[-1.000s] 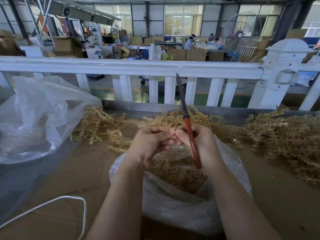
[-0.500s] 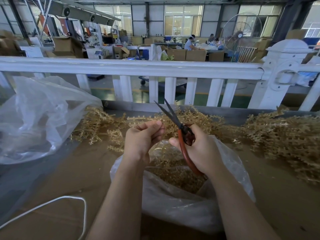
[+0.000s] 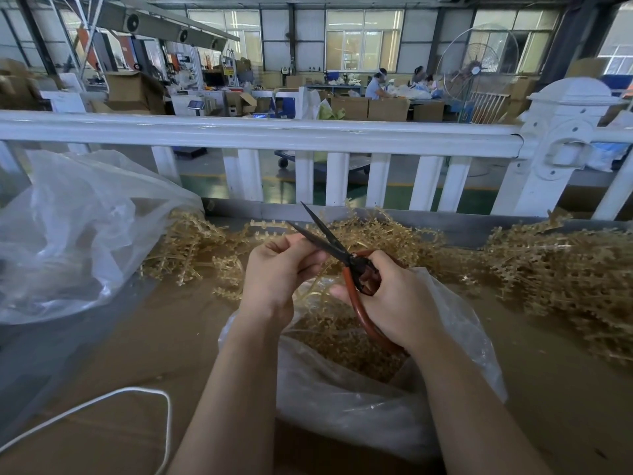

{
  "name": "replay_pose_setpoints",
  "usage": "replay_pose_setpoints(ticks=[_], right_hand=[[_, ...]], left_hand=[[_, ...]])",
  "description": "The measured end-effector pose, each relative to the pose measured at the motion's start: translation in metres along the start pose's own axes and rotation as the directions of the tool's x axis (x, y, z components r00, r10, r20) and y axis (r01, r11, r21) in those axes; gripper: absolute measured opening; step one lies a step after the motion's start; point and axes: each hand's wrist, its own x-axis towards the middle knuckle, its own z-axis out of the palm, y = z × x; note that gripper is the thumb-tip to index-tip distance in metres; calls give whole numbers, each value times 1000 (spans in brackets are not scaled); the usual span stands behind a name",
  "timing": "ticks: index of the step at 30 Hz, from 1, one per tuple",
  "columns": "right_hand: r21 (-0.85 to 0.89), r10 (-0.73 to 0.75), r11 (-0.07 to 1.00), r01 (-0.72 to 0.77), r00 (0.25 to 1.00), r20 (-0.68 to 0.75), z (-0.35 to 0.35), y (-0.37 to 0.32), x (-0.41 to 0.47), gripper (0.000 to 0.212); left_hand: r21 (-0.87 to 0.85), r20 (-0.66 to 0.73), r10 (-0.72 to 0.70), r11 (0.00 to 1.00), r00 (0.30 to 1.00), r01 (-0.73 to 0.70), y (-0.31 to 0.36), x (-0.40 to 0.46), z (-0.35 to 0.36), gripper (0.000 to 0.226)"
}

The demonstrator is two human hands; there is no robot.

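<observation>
Left hand [image 3: 277, 269]: pinching a thin gold plastic sprig [image 3: 310, 291] btwn thumb & fingertips, lifting it to the blades.
Right hand [image 3: 394, 303]: gripping red-handled scissors [image 3: 349, 258], fingers thru the loops. Blades are standing apart in a narrow V, tips pointing up & away, crossing just past the left fingertips.
Sprig: trailing down from the left hand over the bag mouth. Where it's meeting the blades is hidden by fingers.
Front bag [image 3: 359, 416]: clear plastic, sitting open right under both hands, prob. so trimmed bits [image 3: 342, 344] are dropping straight in.
Stock: uncut gold sprigs lying in heaps along the table's far edge [image 3: 376, 234] & at right [image 3: 565, 269], near the hands.
Around: big crumpled clear bag [image 3: 78, 234] at left, white cord [image 3: 164, 416] looping at lower left, white railing [image 3: 260, 135] running behind the table [image 3: 154, 337].
In the way: nothing blocking the cut, as I judge it. The risk is the left fingertips sitting v. close to the blades.
</observation>
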Motion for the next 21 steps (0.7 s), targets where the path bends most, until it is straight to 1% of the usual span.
replay_pose_setpoints(ticks=[5, 12, 18, 21], right_hand=[[-6, 3, 1000, -3, 1000, 3, 0, -2, 0, 64], [-6, 3, 1000, -3, 1000, -11, 0, -4, -1, 73], [-17, 5, 1000, -6, 999, -33, 0, -4, -1, 68], [-5, 0, 1000, 0, 999, -45, 0, -5, -2, 65]], left_hand=[[-2, 16, 22, 1000, 1000, -22, 1, 0, -5, 19], [-12, 68, 36, 999, 997, -36, 1, 1, -10, 30], [-21, 68, 48, 999, 997, -46, 1, 1, -10, 32], [-39, 48, 51, 998, 998, -49, 1, 0, -10, 28]])
